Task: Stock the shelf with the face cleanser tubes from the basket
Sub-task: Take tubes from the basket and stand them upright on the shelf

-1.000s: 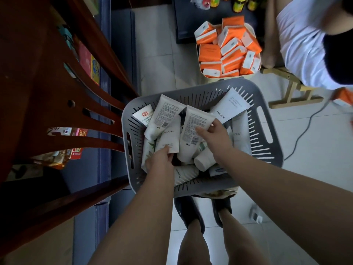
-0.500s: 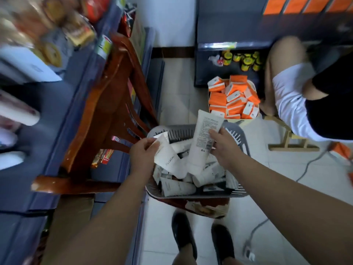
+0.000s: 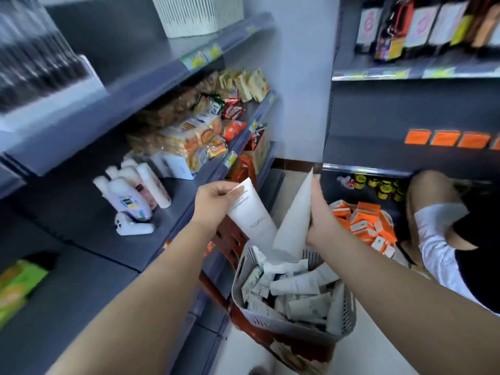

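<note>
Cleanser tubes: left hand [image 3: 213, 197] fingers grip one [image 3: 253, 217], right hand [image 3: 319, 215] fingers another [image 3: 295, 220], above basket [image 3: 349, 309]

tubes [image 3: 303, 286]: white, fine dark print
basket [image 3: 345, 315]: grey, slotted
shelf [image 3: 113, 234]: dark blue-grey
cartons [image 3: 364, 221]: orange and white
chair [image 3: 230, 239]: red-brown

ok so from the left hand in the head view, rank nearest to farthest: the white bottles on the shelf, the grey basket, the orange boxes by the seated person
From the left hand:
1. White bottles, on the shelf to its left.
2. Grey basket, below and to its right.
3. Orange boxes, far right, on the floor beside the seated person.
</note>
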`<state>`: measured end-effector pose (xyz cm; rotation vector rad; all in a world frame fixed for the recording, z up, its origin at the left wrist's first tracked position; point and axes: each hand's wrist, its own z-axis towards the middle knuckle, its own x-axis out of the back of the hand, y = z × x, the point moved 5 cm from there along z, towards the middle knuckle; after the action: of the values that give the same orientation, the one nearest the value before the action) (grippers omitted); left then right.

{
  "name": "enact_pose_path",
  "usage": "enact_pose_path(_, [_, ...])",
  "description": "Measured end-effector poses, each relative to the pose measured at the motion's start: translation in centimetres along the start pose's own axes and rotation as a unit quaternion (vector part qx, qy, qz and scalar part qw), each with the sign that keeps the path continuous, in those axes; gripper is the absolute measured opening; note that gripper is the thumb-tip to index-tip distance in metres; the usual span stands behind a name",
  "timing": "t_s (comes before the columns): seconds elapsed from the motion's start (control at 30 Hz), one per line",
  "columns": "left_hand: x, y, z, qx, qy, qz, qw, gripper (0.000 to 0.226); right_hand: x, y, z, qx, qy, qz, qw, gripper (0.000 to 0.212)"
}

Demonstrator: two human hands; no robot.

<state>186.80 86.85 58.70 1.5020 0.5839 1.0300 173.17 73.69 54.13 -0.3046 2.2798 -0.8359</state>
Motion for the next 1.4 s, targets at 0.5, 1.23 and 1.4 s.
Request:
enact_pose_path(0.5, [15.6, 14.8, -7.8, -0.072, 0.158, 0.071, 0.982, 0.015, -16.2, -3.2, -9.7, 0.098, -0.314, -0.121, 0.937, 0.031])
enact_pose_path(1.23, [42.0, 26.6, -20.7, -0.14, 0.346, 0.172, 0.912, 0.01, -41.6, 4.4, -24.1, 0.256, -0.536, -0.178, 0.785, 0.01])
enact_pose_path(1.4, [46.2, 25.8, -21.2, -0.141, 0.368, 0.184, 0.9, 0.008, -45.2, 7.3, -25.3, 0.228, -0.578, -0.172, 0.764, 0.013])
